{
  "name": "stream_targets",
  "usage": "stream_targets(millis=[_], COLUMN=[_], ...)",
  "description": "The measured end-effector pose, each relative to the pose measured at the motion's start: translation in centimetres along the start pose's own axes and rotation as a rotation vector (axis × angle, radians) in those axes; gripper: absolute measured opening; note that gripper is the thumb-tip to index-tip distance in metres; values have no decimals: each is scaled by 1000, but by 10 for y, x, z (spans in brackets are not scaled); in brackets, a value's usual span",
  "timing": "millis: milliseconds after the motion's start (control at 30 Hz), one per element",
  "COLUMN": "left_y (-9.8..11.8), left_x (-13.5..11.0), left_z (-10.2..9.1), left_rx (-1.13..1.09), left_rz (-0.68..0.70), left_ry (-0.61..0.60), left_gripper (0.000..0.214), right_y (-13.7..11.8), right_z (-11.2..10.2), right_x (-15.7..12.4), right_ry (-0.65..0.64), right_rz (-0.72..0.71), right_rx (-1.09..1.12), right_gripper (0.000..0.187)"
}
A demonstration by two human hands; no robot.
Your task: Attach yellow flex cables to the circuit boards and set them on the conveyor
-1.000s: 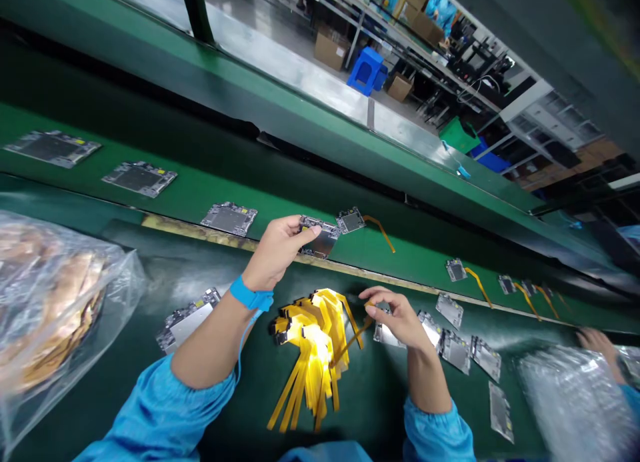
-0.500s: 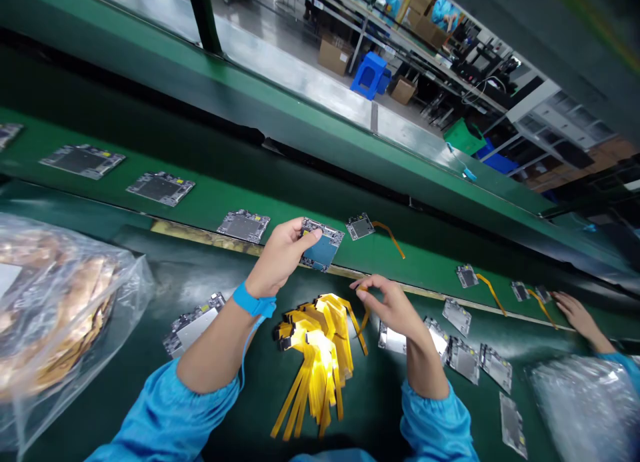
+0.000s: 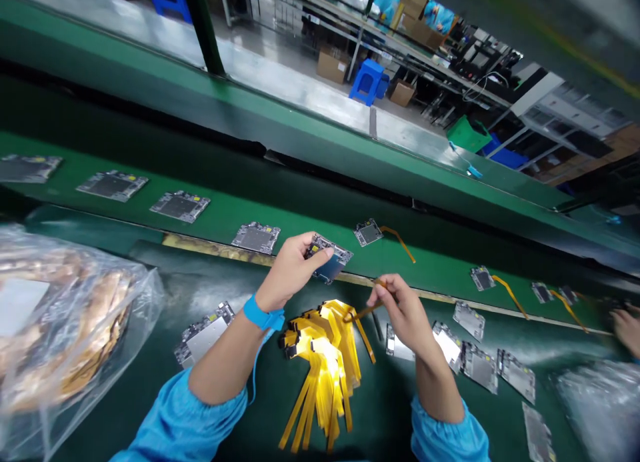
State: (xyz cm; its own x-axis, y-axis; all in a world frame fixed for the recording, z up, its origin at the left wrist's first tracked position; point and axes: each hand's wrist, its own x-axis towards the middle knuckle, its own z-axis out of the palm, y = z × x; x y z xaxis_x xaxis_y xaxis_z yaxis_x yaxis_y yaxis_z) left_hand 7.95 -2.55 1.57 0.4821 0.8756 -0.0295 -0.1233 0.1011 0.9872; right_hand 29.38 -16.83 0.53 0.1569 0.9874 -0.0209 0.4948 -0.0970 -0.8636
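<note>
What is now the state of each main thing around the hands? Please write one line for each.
Held circuit board: tilted, gripped at one side
Left hand: closed on that board
Held strip: pinched near its upper end, slanting
Right hand: closed on that strip
Strip pile: lying, fanned out
Nearest lying board with strip: flat, its strip extending rightward
Plastic bag: see-through, copper-coloured contents showing
Left wristband: worn

Ribbon cables (image 3: 320, 362) glossy, plastic-looking; bag (image 3: 143, 292) clear, crinkled plastic; sleeves (image 3: 183, 412) wrinkled cloth; belt (image 3: 440, 265) smooth, matt.
</note>
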Motion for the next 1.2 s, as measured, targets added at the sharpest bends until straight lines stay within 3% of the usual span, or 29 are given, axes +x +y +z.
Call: stream_targets(millis=[167, 300, 467, 667, 1200], left_y=[2, 4, 1, -2, -9], left_x=[-6, -10, -13, -12, -8], left_z=[5, 11, 20, 23, 21], left_rx=[154, 336, 376, 389, 425], left_rz=[121, 304, 473, 576, 653], left_ry=[32, 24, -13, -5, -24], left_gripper=[20, 10, 8, 9, 8], right_y=[-35, -40, -33, -42, -46], right_z=[43, 58, 61, 61, 62], right_x=[31, 41, 38, 39, 40], right_ry=[189, 189, 179, 196, 208], right_rz=[-16, 26, 69, 106, 155], right_rx=[374, 614, 782, 919, 970], right_gripper=[28, 38, 32, 28, 23])
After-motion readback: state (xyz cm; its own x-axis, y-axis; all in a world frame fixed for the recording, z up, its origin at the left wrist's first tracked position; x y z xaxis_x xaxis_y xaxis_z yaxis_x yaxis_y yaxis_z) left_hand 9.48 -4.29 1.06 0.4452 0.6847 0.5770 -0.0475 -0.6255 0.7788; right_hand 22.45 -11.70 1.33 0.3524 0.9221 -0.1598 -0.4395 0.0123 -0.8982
